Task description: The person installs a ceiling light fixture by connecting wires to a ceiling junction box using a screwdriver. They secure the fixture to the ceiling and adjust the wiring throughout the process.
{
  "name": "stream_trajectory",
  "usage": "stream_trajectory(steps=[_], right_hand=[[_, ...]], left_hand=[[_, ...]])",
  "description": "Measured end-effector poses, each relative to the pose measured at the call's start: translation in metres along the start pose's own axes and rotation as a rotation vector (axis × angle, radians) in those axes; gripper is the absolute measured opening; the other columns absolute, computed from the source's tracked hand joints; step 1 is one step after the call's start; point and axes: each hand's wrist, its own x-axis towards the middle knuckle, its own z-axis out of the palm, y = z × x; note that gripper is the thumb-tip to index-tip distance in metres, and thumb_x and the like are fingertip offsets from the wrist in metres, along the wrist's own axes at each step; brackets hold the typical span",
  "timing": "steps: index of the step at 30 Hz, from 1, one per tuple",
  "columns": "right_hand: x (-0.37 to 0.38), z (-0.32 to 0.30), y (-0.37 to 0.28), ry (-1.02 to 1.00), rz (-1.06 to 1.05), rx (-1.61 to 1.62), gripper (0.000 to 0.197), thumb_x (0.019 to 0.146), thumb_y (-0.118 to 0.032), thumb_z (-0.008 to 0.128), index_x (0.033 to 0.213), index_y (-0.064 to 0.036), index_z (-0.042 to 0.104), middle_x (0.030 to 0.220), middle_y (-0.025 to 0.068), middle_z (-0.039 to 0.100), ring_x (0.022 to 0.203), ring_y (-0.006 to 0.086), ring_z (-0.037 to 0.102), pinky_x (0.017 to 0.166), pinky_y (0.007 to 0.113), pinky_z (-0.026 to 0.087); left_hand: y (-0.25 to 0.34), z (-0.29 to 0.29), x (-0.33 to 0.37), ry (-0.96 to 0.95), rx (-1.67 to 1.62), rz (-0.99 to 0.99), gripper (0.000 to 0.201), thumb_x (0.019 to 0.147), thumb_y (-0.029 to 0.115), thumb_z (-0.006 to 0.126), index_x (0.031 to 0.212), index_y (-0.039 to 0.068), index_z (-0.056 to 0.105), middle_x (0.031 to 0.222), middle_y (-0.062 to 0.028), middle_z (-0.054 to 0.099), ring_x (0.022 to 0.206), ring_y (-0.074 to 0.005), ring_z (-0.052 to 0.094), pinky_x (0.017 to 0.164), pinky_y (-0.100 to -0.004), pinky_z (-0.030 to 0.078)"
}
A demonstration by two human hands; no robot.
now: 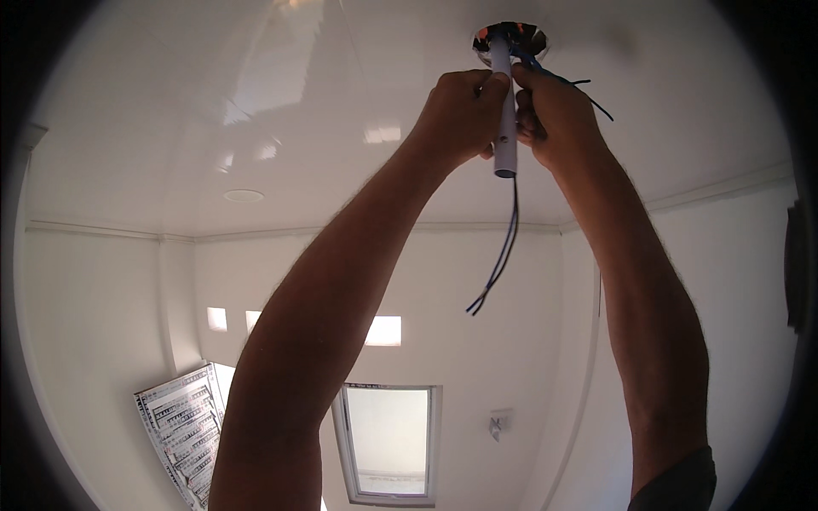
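The left hand (464,111) is clamped on a pale tube (505,157) that reaches up into a round ceiling hole (532,41). The right hand (558,115) curls close at the tube's right side; I cannot tell whether it grips anything. Dark wires (514,213) dangle from the tube's lower end; blue wires (545,71) run right from the hole. A window (388,434) is in the far wall (503,358).

lettering (189,430): repeated dark capitals in bands | on: tilted pale rectangular panel (181,436) | where: lower left
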Motion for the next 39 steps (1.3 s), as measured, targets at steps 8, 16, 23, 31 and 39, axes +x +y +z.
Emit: stream_trajectory(steps=[8, 16, 23, 31, 39], right_hand=[[-0.015, -0.005, -0.008, -0.042, -0.028, -0.146, 0.014, 0.093, -0.01, 0.062, 0.084, 0.0005, 0.059, 0.061, 0.0047, 0.05, 0.042, 0.0127, 0.04, 0.04, 0.03, 0.033], [-0.063, -0.017, -0.004, -0.006, -0.074, -0.2, 0.021, 0.095, -0.017, 0.061, 0.102, 0.0029, 0.064, 0.064, 0.0041, 0.053, 0.044, 0.0097, 0.043, 0.041, 0.028, 0.036], [-0.118, -0.056, 0.015, 0.029, 0.079, -0.325, 0.021, 0.099, -0.02, 0.061, 0.11, -0.002, 0.063, 0.059, -0.0023, 0.048, 0.039, 0.0035, 0.037, 0.036, 0.023, 0.027], [-0.169, -0.096, 0.032, -0.004, 0.148, -0.25, 0.02, 0.1, -0.018, 0.06, 0.111, -0.0017, 0.061, 0.058, -0.0035, 0.047, 0.041, 0.0026, 0.037, 0.036, 0.023, 0.029], [-0.214, -0.153, 0.062, -0.043, 0.233, -0.177, 0.018, 0.101, -0.016, 0.06, 0.11, -0.0002, 0.061, 0.058, -0.0035, 0.049, 0.042, 0.0024, 0.04, 0.037, 0.021, 0.031]], left_hand=[[0.001, -0.002, -0.002, -0.051, 0.072, 0.148, 0.029, 0.102, 0.012, 0.048, 0.12, -0.005, 0.064, 0.076, -0.0091, 0.063, 0.062, -0.0128, 0.059, 0.048, -0.0268, 0.05], [0.009, 0.0, -0.012, -0.014, -0.207, -0.128, 0.035, 0.098, 0.005, 0.052, 0.13, -0.004, 0.06, 0.077, -0.0061, 0.062, 0.061, -0.0096, 0.054, 0.049, -0.0247, 0.042], [-0.008, -0.004, -0.003, -0.015, 0.077, -0.168, 0.03, 0.099, 0.015, 0.051, 0.118, -0.004, 0.065, 0.071, -0.0028, 0.058, 0.057, -0.008, 0.051, 0.047, -0.0218, 0.035], [0.008, -0.009, 0.013, -0.035, 0.064, -0.247, 0.031, 0.103, 0.019, 0.047, 0.108, -0.003, 0.068, 0.07, -0.0069, 0.061, 0.055, -0.0111, 0.057, 0.047, -0.0252, 0.041], [-0.004, 0.003, -0.009, 0.077, 0.018, -0.12, 0.027, 0.104, 0.015, 0.049, 0.107, -0.005, 0.067, 0.067, -0.0044, 0.056, 0.049, -0.0079, 0.046, 0.042, -0.0251, 0.035]])
